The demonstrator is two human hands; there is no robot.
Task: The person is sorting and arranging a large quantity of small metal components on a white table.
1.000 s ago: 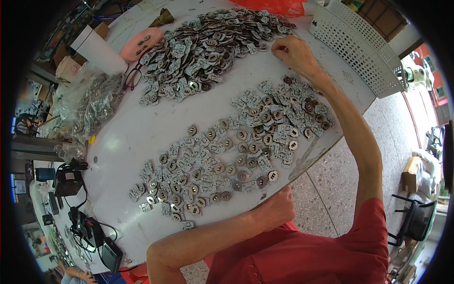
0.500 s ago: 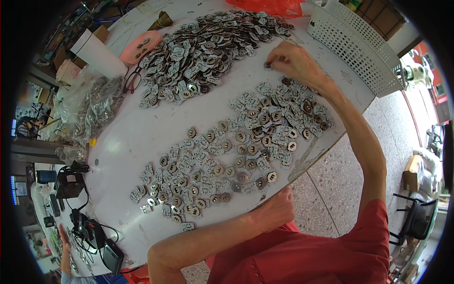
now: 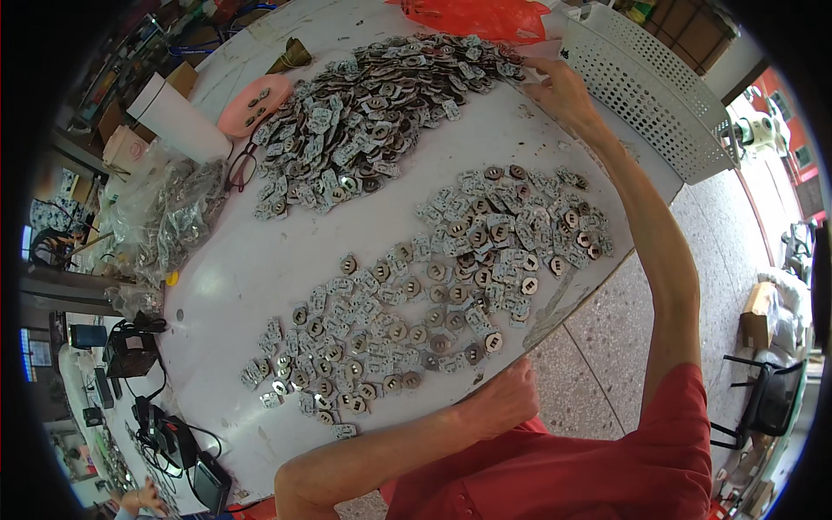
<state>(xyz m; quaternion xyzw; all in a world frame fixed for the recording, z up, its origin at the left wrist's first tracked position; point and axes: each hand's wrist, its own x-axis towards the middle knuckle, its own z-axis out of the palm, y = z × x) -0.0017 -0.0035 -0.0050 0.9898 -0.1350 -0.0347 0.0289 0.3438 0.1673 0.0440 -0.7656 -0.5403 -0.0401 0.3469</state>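
A white round table carries two spreads of small flat metal pieces. The far heap is dense and piled up. The near spread lies in loose rows, one layer deep. My right hand is stretched out to the right end of the far heap, fingertips on the pieces there; whether it grips one is hidden. My left hand rests at the near table edge with its fingers curled, holding nothing that shows.
A white perforated basket stands at the far right, a red plastic bag behind the heap. A pink dish, glasses, clear bags of parts and chargers with cables lie left. Another person's hand shows bottom left.
My right hand drew back from the far heap toward the near spread, then reached out again to the heap's right end. My left hand stayed at the table edge.
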